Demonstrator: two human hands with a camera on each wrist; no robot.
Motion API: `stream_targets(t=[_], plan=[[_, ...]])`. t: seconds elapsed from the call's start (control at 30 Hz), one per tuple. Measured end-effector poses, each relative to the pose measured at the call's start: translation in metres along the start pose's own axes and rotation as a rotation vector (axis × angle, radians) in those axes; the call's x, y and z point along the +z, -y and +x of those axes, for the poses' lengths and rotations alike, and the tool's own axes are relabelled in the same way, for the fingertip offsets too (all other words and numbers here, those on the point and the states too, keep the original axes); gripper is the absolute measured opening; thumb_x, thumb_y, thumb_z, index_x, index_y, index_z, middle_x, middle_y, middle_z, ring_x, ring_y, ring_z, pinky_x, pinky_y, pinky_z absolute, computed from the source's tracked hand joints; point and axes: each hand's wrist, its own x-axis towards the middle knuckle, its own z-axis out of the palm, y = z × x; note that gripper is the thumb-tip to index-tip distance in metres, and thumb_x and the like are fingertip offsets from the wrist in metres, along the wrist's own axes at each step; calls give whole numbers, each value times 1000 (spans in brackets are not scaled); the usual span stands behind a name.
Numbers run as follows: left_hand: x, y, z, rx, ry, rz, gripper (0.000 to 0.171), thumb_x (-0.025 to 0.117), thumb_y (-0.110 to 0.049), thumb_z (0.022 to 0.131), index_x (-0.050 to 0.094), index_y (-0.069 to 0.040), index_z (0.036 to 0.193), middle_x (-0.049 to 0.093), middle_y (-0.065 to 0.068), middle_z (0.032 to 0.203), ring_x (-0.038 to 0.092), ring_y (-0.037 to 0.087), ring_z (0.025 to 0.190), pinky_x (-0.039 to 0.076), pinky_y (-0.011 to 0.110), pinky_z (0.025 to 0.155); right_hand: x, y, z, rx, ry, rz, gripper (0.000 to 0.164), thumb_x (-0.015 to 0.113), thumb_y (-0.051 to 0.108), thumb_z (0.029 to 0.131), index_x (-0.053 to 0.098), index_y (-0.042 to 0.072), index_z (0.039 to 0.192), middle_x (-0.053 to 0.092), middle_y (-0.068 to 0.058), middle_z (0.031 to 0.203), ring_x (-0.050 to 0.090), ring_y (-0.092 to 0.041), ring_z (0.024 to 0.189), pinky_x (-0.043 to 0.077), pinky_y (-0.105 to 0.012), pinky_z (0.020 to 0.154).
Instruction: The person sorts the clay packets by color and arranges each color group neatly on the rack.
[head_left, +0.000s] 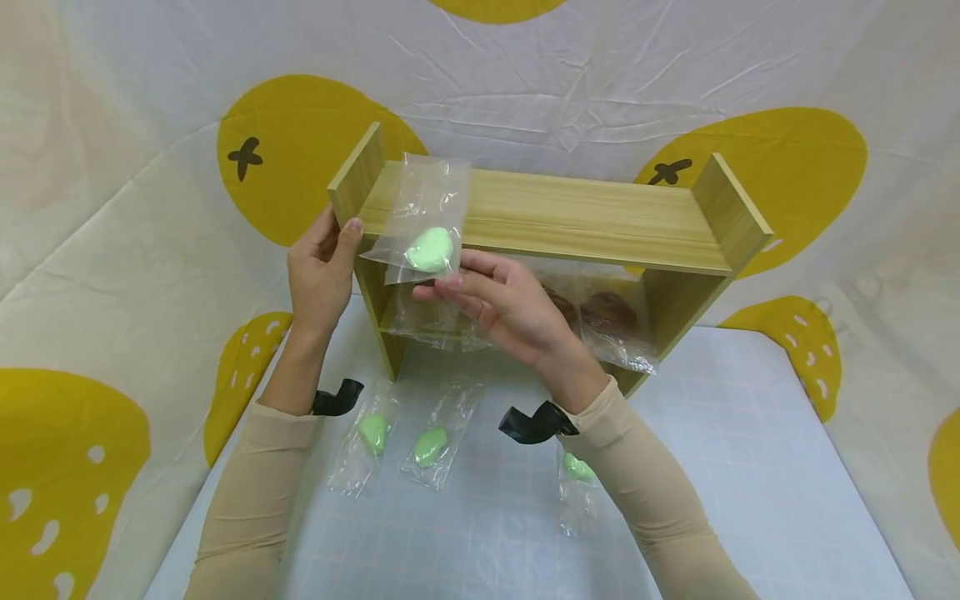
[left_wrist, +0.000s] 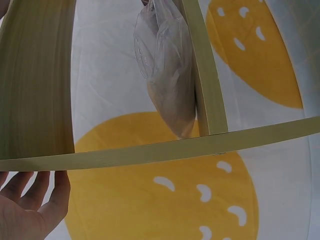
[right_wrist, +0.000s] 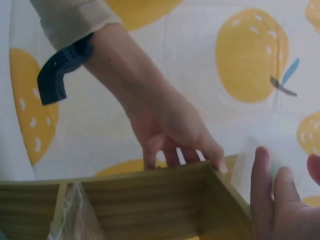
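My right hand point(head_left: 517, 312) pinches the lower corner of a clear plastic bag point(head_left: 431, 187) with a rounded pale-green piece point(head_left: 430, 250) inside. The bag stands up in front of the left part of the top board of a small wooden shelf point(head_left: 570, 208). My left hand point(head_left: 318, 271) grips the shelf's left side panel, thumb at the front edge and fingers along the outer face. In the left wrist view its fingers point(left_wrist: 60, 195) touch that panel from outside. More clear bags point(head_left: 423, 312) hang over the middle board, partly hidden behind the right hand.
Bags with brown contents point(head_left: 611, 317) sit at the right of the middle board. On the table point(head_left: 465, 550) in front lie three bagged green pieces: one bag point(head_left: 360, 450) at left, another point(head_left: 431, 450) beside it, a third point(head_left: 577, 500) by the right forearm. A patterned cloth point(head_left: 540, 83) hangs behind.
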Motion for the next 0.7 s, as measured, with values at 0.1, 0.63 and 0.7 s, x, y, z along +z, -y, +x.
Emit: stream_targets(t=[0.1,0.63,0.7], plan=[[0,0,0,3,-2,10,39,60,-13,101,59,-4,139,64,12,132,62,21,117,49,35,100,0,-4,-3,4,-28,8,38,52,-6,98,52,-12,135,62,-20,125,67,-29,109,39,-38,110],[-1,1,1,4,-1,13,39,60,-11,101,59,-2,138,64,14,132,62,21,117,48,35,101,6,-25,-9,-184,-221,-18,46,57,-14,94,44,0,136,69,-19,99,72,-34,94,55,-37,89],[-1,1,1,-3,1,7,39,60,-11,101,59,-2,139,63,14,132,62,21,117,48,35,101,9,-26,-7,-213,-237,-36,45,58,-14,93,44,1,134,69,-18,97,72,-33,92,56,-39,87]])
